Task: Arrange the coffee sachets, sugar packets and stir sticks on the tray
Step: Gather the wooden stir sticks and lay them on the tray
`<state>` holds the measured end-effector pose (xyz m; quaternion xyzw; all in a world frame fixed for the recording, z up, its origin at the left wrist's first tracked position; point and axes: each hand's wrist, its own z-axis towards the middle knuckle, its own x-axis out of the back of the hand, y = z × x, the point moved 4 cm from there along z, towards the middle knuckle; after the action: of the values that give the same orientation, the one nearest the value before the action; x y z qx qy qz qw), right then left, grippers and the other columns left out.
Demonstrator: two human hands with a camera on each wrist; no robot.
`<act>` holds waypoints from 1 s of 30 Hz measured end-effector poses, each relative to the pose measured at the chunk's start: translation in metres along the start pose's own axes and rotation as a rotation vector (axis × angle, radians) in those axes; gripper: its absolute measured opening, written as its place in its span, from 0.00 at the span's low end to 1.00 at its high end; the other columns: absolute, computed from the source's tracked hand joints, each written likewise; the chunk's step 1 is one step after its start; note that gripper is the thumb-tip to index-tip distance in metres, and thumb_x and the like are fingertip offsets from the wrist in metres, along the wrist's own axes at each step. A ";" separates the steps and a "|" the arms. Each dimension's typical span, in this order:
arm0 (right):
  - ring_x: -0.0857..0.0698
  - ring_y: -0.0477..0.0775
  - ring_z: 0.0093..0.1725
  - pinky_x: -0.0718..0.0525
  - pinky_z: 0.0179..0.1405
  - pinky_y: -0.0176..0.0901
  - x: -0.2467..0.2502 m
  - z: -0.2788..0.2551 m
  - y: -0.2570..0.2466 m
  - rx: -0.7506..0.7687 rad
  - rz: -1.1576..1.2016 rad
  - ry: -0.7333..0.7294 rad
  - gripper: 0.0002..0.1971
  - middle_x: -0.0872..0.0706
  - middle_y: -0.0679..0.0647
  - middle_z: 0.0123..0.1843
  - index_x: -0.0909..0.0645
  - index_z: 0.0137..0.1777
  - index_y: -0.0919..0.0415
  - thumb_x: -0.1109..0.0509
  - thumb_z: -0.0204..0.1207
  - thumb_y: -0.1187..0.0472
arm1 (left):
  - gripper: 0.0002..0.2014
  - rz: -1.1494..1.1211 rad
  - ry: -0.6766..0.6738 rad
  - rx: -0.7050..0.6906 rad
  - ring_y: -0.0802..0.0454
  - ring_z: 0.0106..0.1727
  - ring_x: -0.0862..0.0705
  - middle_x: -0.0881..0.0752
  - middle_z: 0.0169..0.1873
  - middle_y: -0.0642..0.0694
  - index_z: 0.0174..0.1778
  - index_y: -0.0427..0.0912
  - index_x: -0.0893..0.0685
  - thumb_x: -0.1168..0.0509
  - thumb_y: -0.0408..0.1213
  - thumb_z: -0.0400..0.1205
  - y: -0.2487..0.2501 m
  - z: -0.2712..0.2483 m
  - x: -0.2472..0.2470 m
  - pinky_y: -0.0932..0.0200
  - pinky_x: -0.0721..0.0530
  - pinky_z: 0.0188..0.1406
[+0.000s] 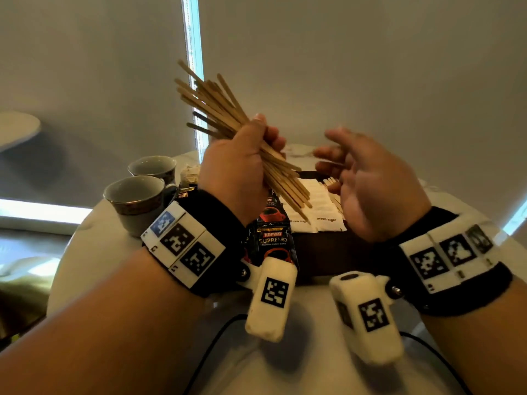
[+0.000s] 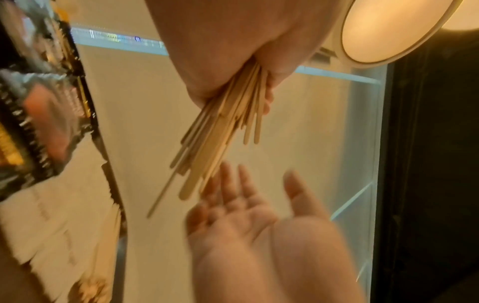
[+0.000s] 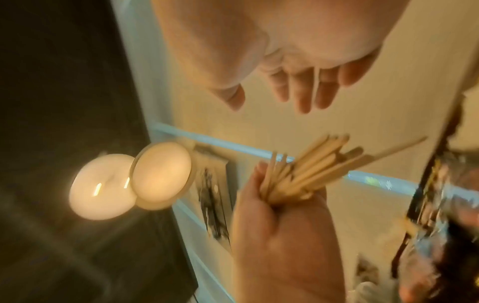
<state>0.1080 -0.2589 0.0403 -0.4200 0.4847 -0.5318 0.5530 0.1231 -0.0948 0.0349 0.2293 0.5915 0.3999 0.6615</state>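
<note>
Left hand: the left hand [image 1: 236,169] is up above the desk, its grip clamped round a fat bundle of pale wooden stir sticks [image 1: 228,115], which fan out up and to the far left and poke down to the right below the fist.
Right hand: the right hand [image 1: 368,183] hovers just right of the bundle, palm turned in, fingers spread and relaxed, gripping nothing and close to the sticks' lower ends.
Tray: the dark rectangular tray [image 1: 328,252] sits on the round white desk [image 1: 94,252], below both hands.
Coffee: black-and-red coffee sachets [image 1: 272,238] lie in a line along the tray's left part; this looks done.
Sugar: white paper brown-sugar packets [image 1: 325,220] sit in overlapping rows in the middle; this looks settled too.
Sticks on tray: a few more sticks appear to lie at the far right of the tray, mostly hidden behind the right hand.
Left to do: by my reading, squaring up the held bundle and laying it on the tray's right side.
Nearby: two grey cups with dark patterned bands [image 1: 137,201] stand to the left of the tray.
</note>
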 end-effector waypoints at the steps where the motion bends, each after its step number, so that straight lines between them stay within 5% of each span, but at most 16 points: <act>1: 0.16 0.56 0.57 0.24 0.53 0.51 0.002 0.003 0.006 -0.106 0.076 -0.012 0.21 0.12 0.56 0.54 0.19 0.65 0.56 0.41 0.85 0.42 | 0.07 -0.009 0.023 -0.046 0.54 0.37 0.11 0.12 0.33 0.48 0.43 0.41 0.16 0.33 0.36 0.87 0.006 0.002 0.003 0.53 0.13 0.41; 4: 0.23 0.71 0.71 0.26 0.72 0.62 -0.009 -0.002 0.022 -0.446 0.220 -0.209 0.36 0.19 0.72 0.68 0.25 0.73 0.67 0.48 0.84 0.34 | 0.07 -0.017 0.038 -0.173 0.53 0.36 0.13 0.14 0.32 0.48 0.41 0.41 0.17 0.33 0.34 0.86 0.020 0.005 0.007 0.53 0.14 0.41; 7: 0.28 0.77 0.77 0.32 0.81 0.64 -0.017 -0.007 0.029 -0.558 0.318 -0.291 0.42 0.24 0.80 0.72 0.27 0.70 0.75 0.51 0.83 0.31 | 0.09 0.003 -0.012 -0.202 0.52 0.38 0.13 0.14 0.32 0.48 0.40 0.41 0.17 0.34 0.34 0.87 0.021 0.002 0.004 0.52 0.14 0.45; 14: 0.25 0.74 0.77 0.34 0.82 0.67 -0.029 -0.016 0.022 -0.507 0.843 -0.520 0.55 0.25 0.74 0.77 0.30 0.75 0.80 0.44 0.75 0.24 | 0.13 0.295 -0.160 -0.158 0.44 0.40 0.13 0.14 0.32 0.44 0.34 0.44 0.15 0.32 0.32 0.86 -0.010 -0.016 -0.015 0.46 0.11 0.46; 18: 0.22 0.76 0.74 0.33 0.81 0.70 -0.028 -0.011 0.028 -0.530 0.764 -0.435 0.55 0.21 0.77 0.72 0.33 0.78 0.80 0.46 0.75 0.24 | 0.09 0.304 -0.138 -0.166 0.47 0.40 0.13 0.14 0.34 0.43 0.40 0.39 0.17 0.33 0.32 0.87 -0.008 -0.018 -0.016 0.47 0.10 0.47; 23: 0.24 0.75 0.76 0.34 0.81 0.71 -0.032 -0.017 0.019 -0.440 0.932 -0.506 0.55 0.27 0.72 0.79 0.36 0.82 0.73 0.41 0.73 0.24 | 0.05 0.335 -0.192 -0.120 0.42 0.40 0.13 0.13 0.33 0.43 0.38 0.44 0.15 0.29 0.38 0.79 -0.015 -0.017 -0.016 0.39 0.10 0.47; 27: 0.21 0.68 0.72 0.31 0.79 0.66 -0.023 -0.010 0.025 -0.466 0.511 -0.461 0.51 0.23 0.73 0.76 0.29 0.79 0.67 0.44 0.73 0.22 | 0.07 0.501 -0.258 -0.090 0.42 0.32 0.17 0.18 0.29 0.43 0.42 0.38 0.19 0.30 0.37 0.82 -0.012 -0.016 -0.014 0.39 0.12 0.35; 30: 0.19 0.63 0.69 0.22 0.70 0.64 -0.001 0.004 0.012 -0.171 0.087 -0.269 0.41 0.17 0.66 0.71 0.23 0.73 0.59 0.32 0.68 0.30 | 0.07 0.805 -0.389 -0.014 0.51 0.29 0.19 0.19 0.28 0.47 0.41 0.41 0.20 0.30 0.34 0.84 -0.007 -0.018 -0.017 0.54 0.16 0.29</act>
<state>0.1141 -0.2570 0.0295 -0.5115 0.4675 -0.4032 0.5976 0.1078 -0.1160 0.0363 0.5078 0.3170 0.5790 0.5535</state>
